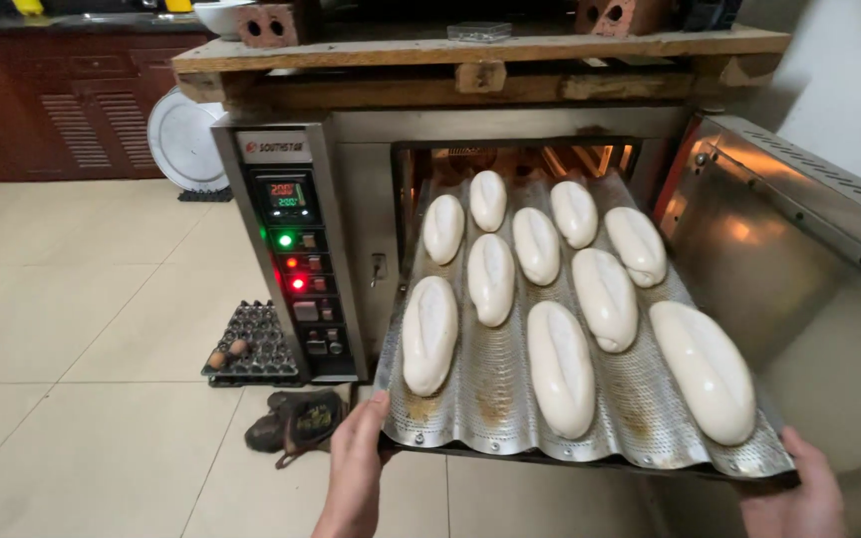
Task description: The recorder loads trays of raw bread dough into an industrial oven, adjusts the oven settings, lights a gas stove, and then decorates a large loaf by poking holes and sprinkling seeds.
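Both hands gripped the perforated tray (510, 399) at lower centre: left hand (356, 468) on its near left corner, right hand (799, 493) on the right. With 10 raw loaves (560, 364) aboard, a tilt entering the oven (510, 159) risked them sliding.

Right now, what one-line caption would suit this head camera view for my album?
Two hands, left hand and right hand, hold a perforated tray of pale dough loaves at the open oven.

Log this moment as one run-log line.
left hand: grips tray front corner | right hand: grips other corner | tray: ten pale dough loaves, far end inside open oven
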